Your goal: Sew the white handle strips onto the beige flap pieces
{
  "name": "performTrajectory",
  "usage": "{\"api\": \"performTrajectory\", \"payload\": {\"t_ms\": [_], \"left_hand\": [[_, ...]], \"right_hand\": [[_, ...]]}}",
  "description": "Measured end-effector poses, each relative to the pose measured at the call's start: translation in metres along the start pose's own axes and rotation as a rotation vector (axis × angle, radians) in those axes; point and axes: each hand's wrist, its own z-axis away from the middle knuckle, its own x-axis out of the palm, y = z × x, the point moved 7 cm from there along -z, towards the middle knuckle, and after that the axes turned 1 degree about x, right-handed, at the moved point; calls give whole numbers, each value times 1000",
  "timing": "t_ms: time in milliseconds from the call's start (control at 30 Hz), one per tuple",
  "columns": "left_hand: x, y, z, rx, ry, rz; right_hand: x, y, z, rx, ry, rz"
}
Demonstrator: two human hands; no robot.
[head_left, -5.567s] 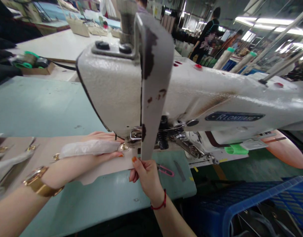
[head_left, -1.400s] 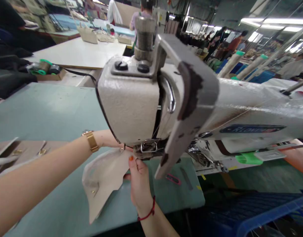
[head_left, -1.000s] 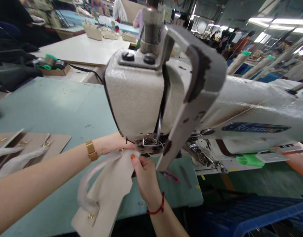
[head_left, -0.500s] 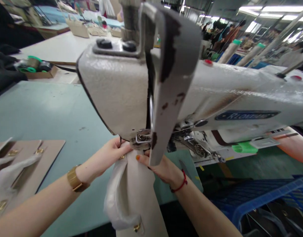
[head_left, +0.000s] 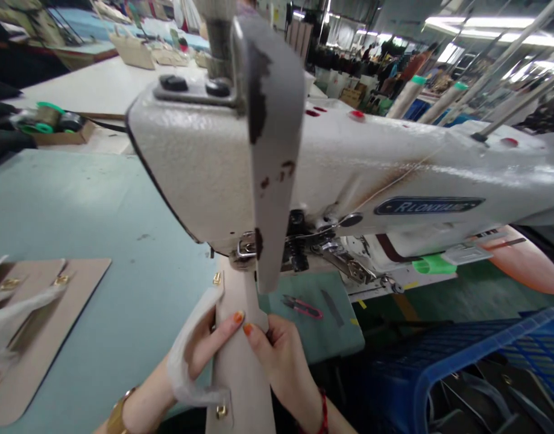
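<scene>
A smooth, faintly scuffed teal tabletop spreads at nine o'clock. Over it, a white sewing machine in pebbled enamel stretches from twelve to three o'clock. A blue lattice-sided plastic basket sits at four. The flat, beige, leather-like panel lies at six, its far end running beneath the machine head. The right hand and left hand pinch its opposite edges, thumbs on top. A curved, film-wrapped handle loops around the left hand. Pink-handled snips rest at five; glossy gold fittings anchor the handle.
</scene>
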Motion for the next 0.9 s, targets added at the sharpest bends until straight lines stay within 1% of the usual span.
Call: {"api": "performTrajectory", "payload": {"t_ms": [67, 133, 233, 300, 400, 500, 733, 900], "left_hand": [[12, 5, -2, -88, -72, 92], [20, 4, 0, -190, -106, 194], [23, -1, 7, -302, -75, 269], [23, -3, 11, -334, -53, 275], [25, -1, 13, -362, -56, 287], [24, 2, 13, -377, -35, 287], [25, 10, 11, -311, -25, 244], [25, 19, 3, -287, 0, 287]], "right_hand": [[0, -5, 1, -19, 41, 86], [1, -11, 2, -33, 54, 115], [3, -14, 4, -40, 54, 93], [4, -13, 5, -36, 56, 72], [3, -10, 5, -40, 48, 44], [3, -10, 5, -45, 27, 27], [1, -16, 4, -42, 26, 53], [0, -18, -5, -45, 14, 19]]}}
